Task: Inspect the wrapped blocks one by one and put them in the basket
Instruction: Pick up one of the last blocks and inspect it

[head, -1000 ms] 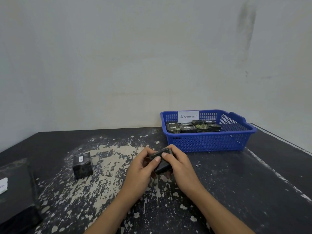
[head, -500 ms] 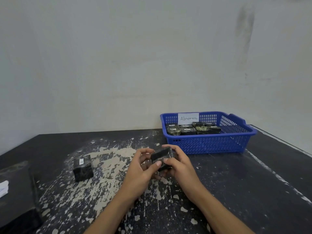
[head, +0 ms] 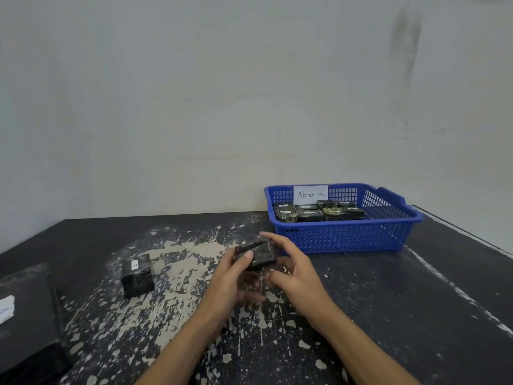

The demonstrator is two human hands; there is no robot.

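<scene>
Both hands are up over the table (head: 416,301), working one block (head: 256,255) between them; it's a dark, boxy slab in glossy wrap that catches the light; it is held above the table, in front of the basket (head: 347,237). The left hand (head: 236,279) grips it from the near side, thumb pressed on the left corner, fingers curled below; the right hand (head: 294,270) wraps round the far and right edges. The block sits tilted, broad face turned up toward the camera, long axis running roughly left to right.

The basket is blue plastic, walls a fine lattice, standing at the back right against the wall (head: 194,107); a white label (head: 311,194) on its rear wall reads "Abnormal"; the other blocks (head: 319,213) lie inside it in rows, shiny and dark, a couple showing yellowish.

Over on the left a second block (head: 137,275) rests on the table, well apart from the hands, a white sticker on its top face. The table is black, its coating flaked away in pale patches through the middle. At far left, a dark box (head: 25,315) with a white paper (head: 5,308) on it.
</scene>
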